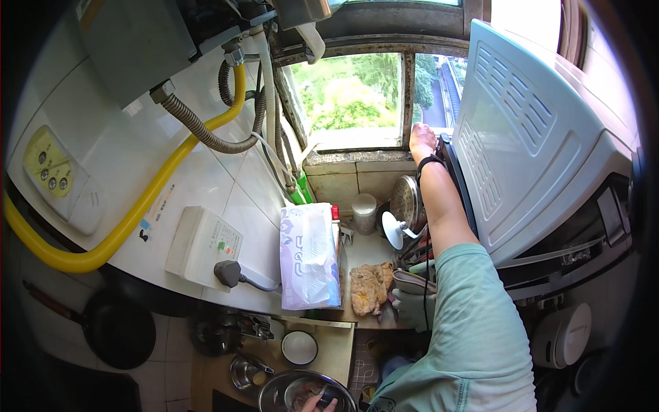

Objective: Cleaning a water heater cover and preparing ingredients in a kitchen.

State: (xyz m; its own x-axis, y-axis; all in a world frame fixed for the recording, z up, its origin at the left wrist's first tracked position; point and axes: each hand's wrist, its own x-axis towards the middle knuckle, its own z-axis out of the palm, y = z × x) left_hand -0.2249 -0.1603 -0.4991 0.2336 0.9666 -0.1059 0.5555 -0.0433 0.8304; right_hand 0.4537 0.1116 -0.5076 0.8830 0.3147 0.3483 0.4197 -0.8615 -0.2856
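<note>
My right arm reaches forward past a white appliance with a vented side panel [520, 129], possibly a microwave oven. At its end, my right hand [423, 138] is by the lower window frame [360, 156], fingers curled; whether they hold anything is hidden. A black band circles the wrist. At the bottom edge, my left hand [319, 404] has its fingers around a small dark knob-like thing [326, 395], over a round metal bowl [265, 394]. The rest of that hand is cut off by the picture's rim. Near the bowl are a small metal pot [242, 372] and a white dish with a dark rim [299, 347].
A tissue pack [309, 257], a crumpled brown cloth-like thing [371, 288], pale gloves [414, 306], a clear jar [364, 208] and a perforated metal disc [404, 201] crowd the ledge. A yellow hose [154, 201] crosses the left wall; a black pan [119, 328] hangs below.
</note>
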